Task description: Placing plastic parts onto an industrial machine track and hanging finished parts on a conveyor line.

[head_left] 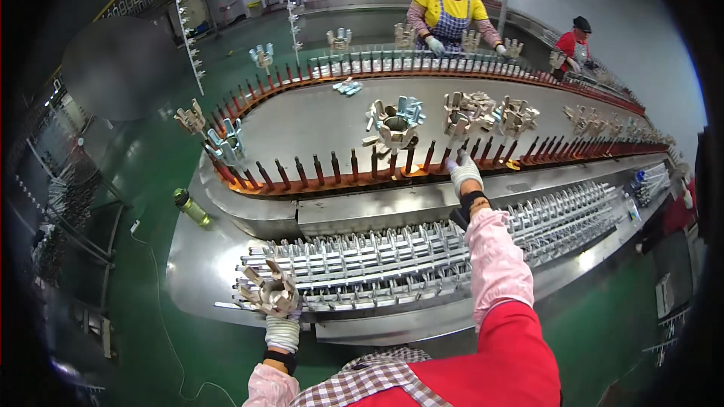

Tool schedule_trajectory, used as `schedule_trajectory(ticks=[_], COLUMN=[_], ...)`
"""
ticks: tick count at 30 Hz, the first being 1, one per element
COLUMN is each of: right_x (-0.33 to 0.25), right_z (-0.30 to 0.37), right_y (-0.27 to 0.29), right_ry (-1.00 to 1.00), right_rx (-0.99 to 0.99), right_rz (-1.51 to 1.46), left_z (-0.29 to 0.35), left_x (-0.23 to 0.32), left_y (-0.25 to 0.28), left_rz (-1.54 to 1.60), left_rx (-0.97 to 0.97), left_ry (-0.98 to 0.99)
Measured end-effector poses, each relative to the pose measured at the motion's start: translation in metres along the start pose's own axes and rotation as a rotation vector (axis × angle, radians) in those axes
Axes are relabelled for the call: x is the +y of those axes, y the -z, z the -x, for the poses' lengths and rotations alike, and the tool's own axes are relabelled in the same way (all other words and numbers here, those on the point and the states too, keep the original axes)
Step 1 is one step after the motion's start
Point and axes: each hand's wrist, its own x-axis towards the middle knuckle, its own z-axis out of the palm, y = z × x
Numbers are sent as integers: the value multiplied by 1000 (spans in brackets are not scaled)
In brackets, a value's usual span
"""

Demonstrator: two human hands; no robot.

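At the lower left, my left hand (283,330), in a white glove, holds up a crown-shaped holder (273,294) with a ring of tan prongs. My right hand (465,173), also gloved, reaches forward to the near row of dark red pegs (354,164) on the looped conveyor. Its fingers close around a peg just below another pronged holder (457,122) carrying tan pieces; the exact contact is small and partly hidden. More loaded holders stand along this row, one with pale blue and tan pieces (396,124) and one farther right (516,117).
A rack of silver metal bars with hooks (377,256) lies on the near bench, under my right arm. A green bottle (191,207) stands at its left end. Loose pale blue pieces (348,87) lie on the metal tabletop (302,117). Across the conveyor, a person (452,15) in yellow works; another (579,45) wears red.
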Motion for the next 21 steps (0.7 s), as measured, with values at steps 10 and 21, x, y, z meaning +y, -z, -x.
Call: schedule_trajectory(ticks=[10,21], right_x=[-50,-107], right_z=[-60,189], right_y=[-58,26], right_ry=[-11,162], right_rx=[-37,-599], right_rz=[-154,-905], left_z=[6,2], left_x=[1,-4], left_y=[2,7], left_rz=[8,-442], left_rx=[25,-98], left_ry=[141,45])
